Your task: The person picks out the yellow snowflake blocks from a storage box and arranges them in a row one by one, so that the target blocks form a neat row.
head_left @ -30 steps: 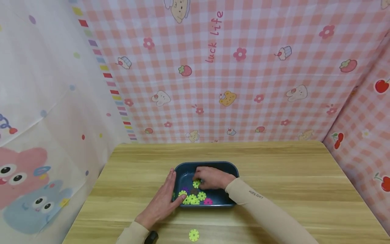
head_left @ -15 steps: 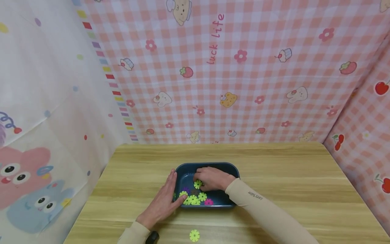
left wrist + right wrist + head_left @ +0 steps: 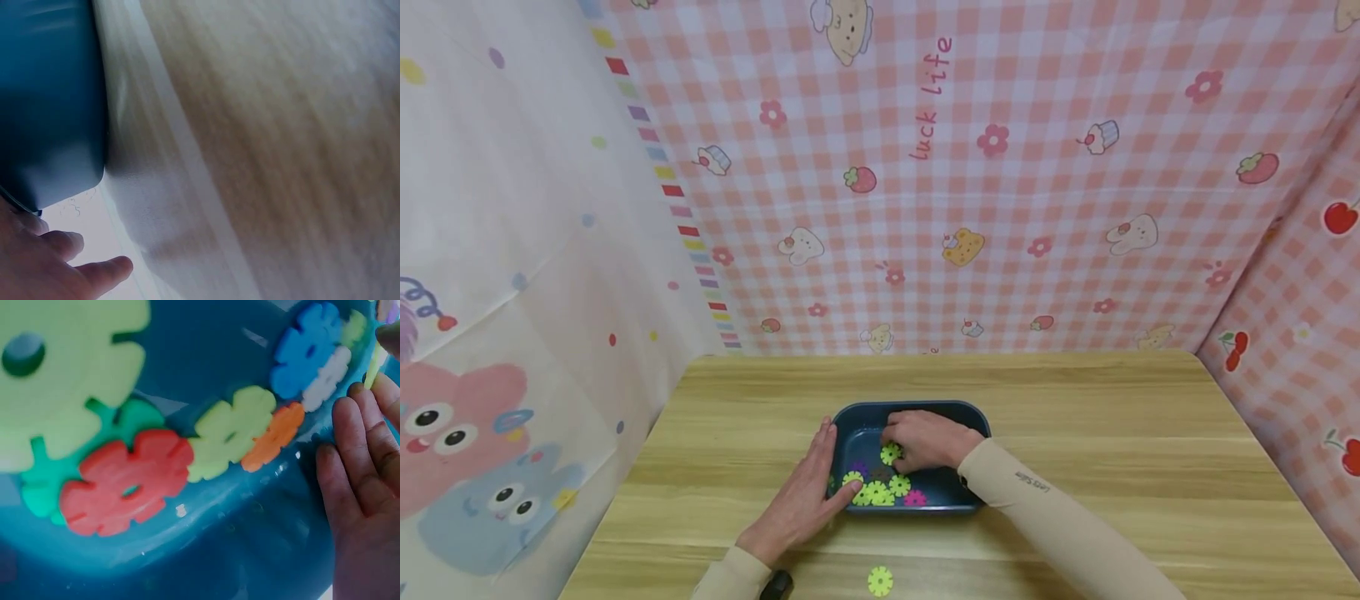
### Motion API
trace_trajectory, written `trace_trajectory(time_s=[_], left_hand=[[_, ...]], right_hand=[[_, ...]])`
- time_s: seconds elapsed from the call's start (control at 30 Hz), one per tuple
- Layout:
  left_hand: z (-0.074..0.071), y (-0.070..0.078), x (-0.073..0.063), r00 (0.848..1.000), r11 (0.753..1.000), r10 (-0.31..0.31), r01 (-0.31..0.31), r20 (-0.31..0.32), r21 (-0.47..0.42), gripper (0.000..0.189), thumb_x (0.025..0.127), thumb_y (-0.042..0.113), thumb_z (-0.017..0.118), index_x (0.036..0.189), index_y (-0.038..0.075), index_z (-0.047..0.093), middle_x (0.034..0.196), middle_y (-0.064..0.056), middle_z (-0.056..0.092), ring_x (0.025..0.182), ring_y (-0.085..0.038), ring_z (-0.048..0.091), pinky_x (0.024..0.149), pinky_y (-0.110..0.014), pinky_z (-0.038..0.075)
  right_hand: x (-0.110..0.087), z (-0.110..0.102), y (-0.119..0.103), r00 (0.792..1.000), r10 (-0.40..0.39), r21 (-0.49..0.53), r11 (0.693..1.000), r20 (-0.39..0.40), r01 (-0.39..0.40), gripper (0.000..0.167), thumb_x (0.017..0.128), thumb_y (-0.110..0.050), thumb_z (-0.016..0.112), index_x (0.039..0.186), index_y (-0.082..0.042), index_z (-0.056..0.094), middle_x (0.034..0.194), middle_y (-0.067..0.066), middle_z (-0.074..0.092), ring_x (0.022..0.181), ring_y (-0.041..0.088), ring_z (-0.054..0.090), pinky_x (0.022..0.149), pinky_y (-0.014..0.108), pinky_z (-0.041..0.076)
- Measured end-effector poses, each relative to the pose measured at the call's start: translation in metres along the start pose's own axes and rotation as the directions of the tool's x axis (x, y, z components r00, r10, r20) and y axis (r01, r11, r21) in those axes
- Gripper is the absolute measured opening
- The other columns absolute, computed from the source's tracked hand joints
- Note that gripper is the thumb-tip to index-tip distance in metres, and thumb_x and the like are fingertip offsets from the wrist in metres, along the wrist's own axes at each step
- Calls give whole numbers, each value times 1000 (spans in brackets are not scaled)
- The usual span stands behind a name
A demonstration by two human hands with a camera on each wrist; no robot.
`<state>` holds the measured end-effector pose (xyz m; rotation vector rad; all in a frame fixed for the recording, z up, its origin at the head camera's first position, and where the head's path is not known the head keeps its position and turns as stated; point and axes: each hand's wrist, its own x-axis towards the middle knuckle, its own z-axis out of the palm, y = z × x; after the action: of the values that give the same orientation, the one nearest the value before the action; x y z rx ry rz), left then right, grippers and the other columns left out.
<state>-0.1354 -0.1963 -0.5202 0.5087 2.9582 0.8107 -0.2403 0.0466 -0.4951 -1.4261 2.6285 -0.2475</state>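
A dark blue tray (image 3: 947,498) stands on the table with several snowflake discs in it. My right hand (image 3: 931,438) reaches into it and pinches a yellow-green snowflake disc (image 3: 374,367), seen edge-on in the right wrist view. My left hand (image 3: 797,497) lies along the tray's left side with straight fingers, its thumb over the front rim. Near that thumb cluster yellow-green discs (image 3: 874,493), with a pink disc (image 3: 915,497) beside them. The right wrist view also shows a red disc (image 3: 128,484), an orange disc (image 3: 275,437) and a blue disc (image 3: 307,350).
One loose yellow-green disc (image 3: 880,582) lies on the wooden table (image 3: 1090,467) in front of the tray. Behind the table hangs a pink checked cloth (image 3: 1045,200); a white patterned cloth (image 3: 550,333) hangs at the left.
The view shifts slightly. My right hand stays low in the tray with small finger movement, and the yellow-green disc at its fingertips shifts slightly. My left hand keeps its place.
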Motion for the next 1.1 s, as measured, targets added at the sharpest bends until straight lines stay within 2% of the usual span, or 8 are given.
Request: trace_trajectory(time_s=[0.37,0.57,0.87,1.1], left_hand=[[1,0,0,1000,1000,0,0,-7,-7,94,104,52,56,165,0,8,173,-16,2,157,-34,14,122,-55,26],[1,1,0,1000,1000,-4,3,-15,-17,93,104,51,57,165,0,8,173,-15,2,157,-34,15,122,-55,26],[0,2,0,1000,1000,-1,1,-11,-17,94,104,52,56,165,0,8,173,-15,2,157,-34,14,123,-54,26],[0,2,0,1000,1000,0,-1,-15,-11,94,104,51,56,165,-1,7,173,-17,1,157,-35,14,123,-54,25]], right_hand=[[-7,-19,2,995,98,184,978,-4,-95,31,93,-26,76,121,-14,77,118,0,72,87,6,59,86,27,56],[-15,-29,1,989,145,226,965,-27,-135,32,93,-28,77,121,-15,76,115,-1,69,85,8,58,82,26,56],[-32,-42,-2,987,119,243,966,-108,-90,25,92,-28,78,114,-14,77,102,-5,68,83,9,57,75,24,54],[-47,-52,-11,985,114,249,965,-132,-79,30,93,-34,77,117,-15,77,106,-5,68,91,18,65,79,23,55]])
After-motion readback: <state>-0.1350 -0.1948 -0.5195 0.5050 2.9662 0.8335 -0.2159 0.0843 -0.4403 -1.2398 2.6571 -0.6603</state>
